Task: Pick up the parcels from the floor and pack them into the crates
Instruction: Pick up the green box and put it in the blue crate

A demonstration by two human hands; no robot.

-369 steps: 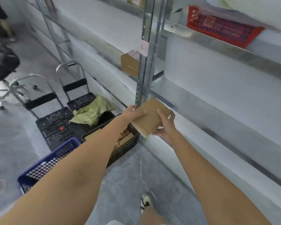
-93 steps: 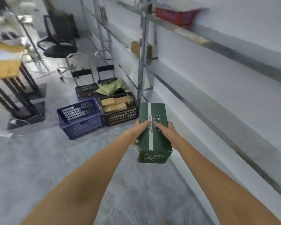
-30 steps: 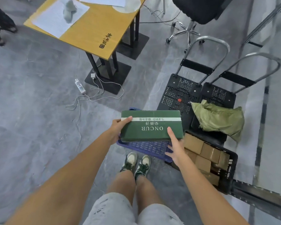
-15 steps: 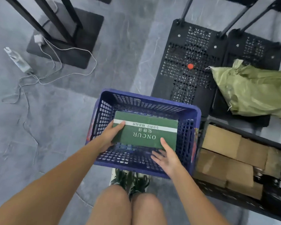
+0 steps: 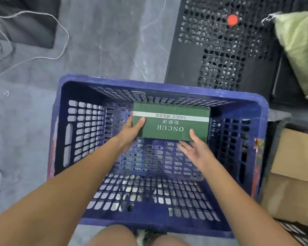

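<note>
blue crate floor lies open beside the green parcel.

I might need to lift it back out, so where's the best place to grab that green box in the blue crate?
Grip the green box by its two short ends, coming from above. It lies flat and long, deep in the blue crate, near the far wall.

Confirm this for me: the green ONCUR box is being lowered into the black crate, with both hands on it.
Not quite. The head view shows the green ONCUR box inside the blue crate, not the black one. The left hand holds its left end, and the right hand is on its near edge, thumb on top.
</note>
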